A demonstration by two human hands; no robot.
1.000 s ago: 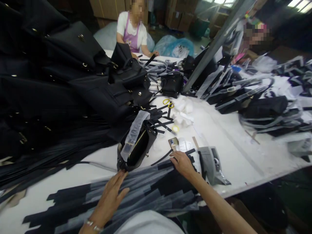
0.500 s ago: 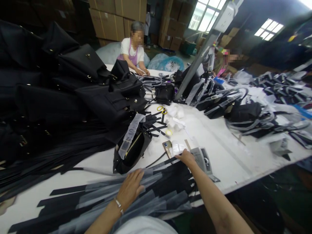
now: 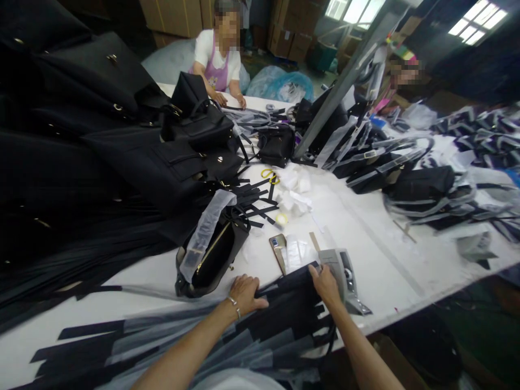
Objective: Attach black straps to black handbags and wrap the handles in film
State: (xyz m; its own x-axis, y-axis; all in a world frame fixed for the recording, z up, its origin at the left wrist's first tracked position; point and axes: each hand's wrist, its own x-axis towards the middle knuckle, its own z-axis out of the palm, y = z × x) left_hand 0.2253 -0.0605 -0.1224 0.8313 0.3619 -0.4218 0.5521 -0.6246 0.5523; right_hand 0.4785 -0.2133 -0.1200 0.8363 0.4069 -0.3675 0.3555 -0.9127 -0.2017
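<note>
Black straps, partly covered by translucent plastic film, lie side by side along the near edge of the table. My right hand pinches the end of the rearmost strap between thumb and fingers, beside a grey tape dispenser. On the back edge of the same straps rests my left hand, thumb apart from the fingers; its fingertips are partly hidden. Just behind it stands an open black handbag, a strip of translucent film over its handle.
A phone and white sheets lie by the dispenser. Yellow-handled scissors and short black strips are farther back. Black bags are heaped left. A metal post rises beyond; a co-worker works across the table.
My left hand has slid right along the straps, nearer my right hand. My right hand has shifted slightly right and down. The view has tilted and moved closer.
</note>
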